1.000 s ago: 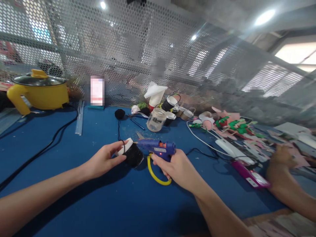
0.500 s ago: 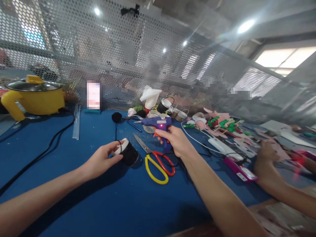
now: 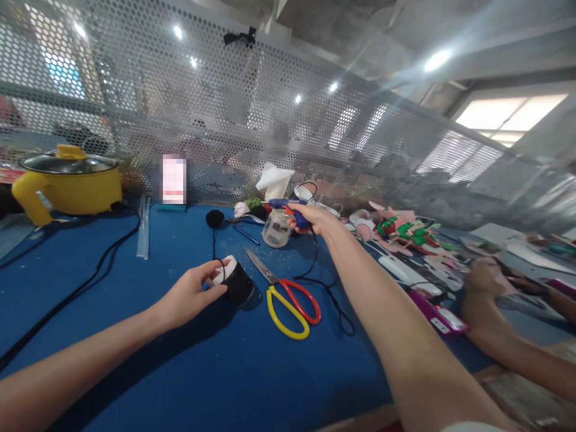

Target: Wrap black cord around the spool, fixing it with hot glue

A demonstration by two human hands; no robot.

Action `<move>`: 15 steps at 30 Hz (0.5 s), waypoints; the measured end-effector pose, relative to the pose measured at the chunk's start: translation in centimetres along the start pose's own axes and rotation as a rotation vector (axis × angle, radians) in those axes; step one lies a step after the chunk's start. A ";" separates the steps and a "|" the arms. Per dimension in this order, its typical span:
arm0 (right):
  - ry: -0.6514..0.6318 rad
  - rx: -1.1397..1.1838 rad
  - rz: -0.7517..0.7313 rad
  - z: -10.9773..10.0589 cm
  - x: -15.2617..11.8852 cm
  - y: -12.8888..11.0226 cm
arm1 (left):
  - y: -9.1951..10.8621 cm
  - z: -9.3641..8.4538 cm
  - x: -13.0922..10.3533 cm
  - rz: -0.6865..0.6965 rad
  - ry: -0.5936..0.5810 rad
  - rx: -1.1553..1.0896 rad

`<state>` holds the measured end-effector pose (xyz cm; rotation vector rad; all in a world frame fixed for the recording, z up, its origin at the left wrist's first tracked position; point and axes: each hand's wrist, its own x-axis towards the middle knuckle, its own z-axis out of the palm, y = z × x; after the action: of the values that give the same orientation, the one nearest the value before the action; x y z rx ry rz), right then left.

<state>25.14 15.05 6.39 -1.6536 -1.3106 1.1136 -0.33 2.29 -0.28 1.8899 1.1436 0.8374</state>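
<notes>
A whitish sleeve [image 3: 468, 427] edges the bare right arm [image 3: 382, 312].

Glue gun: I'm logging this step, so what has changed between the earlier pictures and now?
The right hand, holding the glue gun throughout, has carried it forward, away from the black-and-white cup, to near the clear jar, uncovering the scissors. The left hand still holds the cup; the scissors and black ball stayed put.

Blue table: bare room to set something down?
Bare: nearside of the black-wrapped cup and scissors, between the forearms; also between the clear sticks and yarn ball. Crowded: the back around the jar; right side, with paper pieces and purple device.
</notes>
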 end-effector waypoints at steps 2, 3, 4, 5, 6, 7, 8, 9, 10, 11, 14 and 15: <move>0.008 -0.059 0.024 -0.3 0.1 0.2 | -0.1 0.0 0.0 -0.004 0.001 0.009; 0.019 -0.092 0.032 -0.5 0.1 0.3 | -0.2 0.0 0.0 -0.007 -0.002 0.011; 0.040 -0.128 0.036 -0.7 0.0 0.4 | -0.2 0.0 0.0 -0.010 -0.007 0.010; 0.070 -0.164 0.034 -1.0 -0.2 0.4 | -0.2 0.0 0.1 -0.011 -0.012 0.006; 0.107 -0.195 0.031 -1.2 -0.7 0.3 | -0.2 0.1 0.1 -0.013 -0.014 0.002; 0.163 -0.238 0.006 -1.3 -1.3 0.2 | -0.3 0.1 0.1 -0.015 -0.015 -0.002; 0.227 -0.296 -0.051 -1.3 -2.1 0.1 | -0.3 0.1 0.1 -0.018 -0.017 -0.004; 0.288 -0.346 -0.121 -1.0 -3.1 0.1 | -0.3 0.1 0.2 -0.023 -0.016 -0.005; 0.377 -0.478 -0.299 -0.5 -4.3 0.1 | -0.3 0.1 0.2 -0.024 -0.013 -0.004; 0.399 -0.573 -0.482 0.4 -5.6 0.1 | -0.2 0.2 0.2 -0.023 -0.013 -0.003; 0.085 -0.553 -0.801 4.1 -9.3 0.7 | 0.1 0.3 0.1 0.006 0.000 0.008; -0.018 -0.527 -0.860 5.6 -10.2 0.9 | 0.2 0.3 0.0 0.020 0.005 0.018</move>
<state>19.21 5.04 5.44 -1.1555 -2.1531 0.2729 0.03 2.14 -0.28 1.9175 1.1402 0.8454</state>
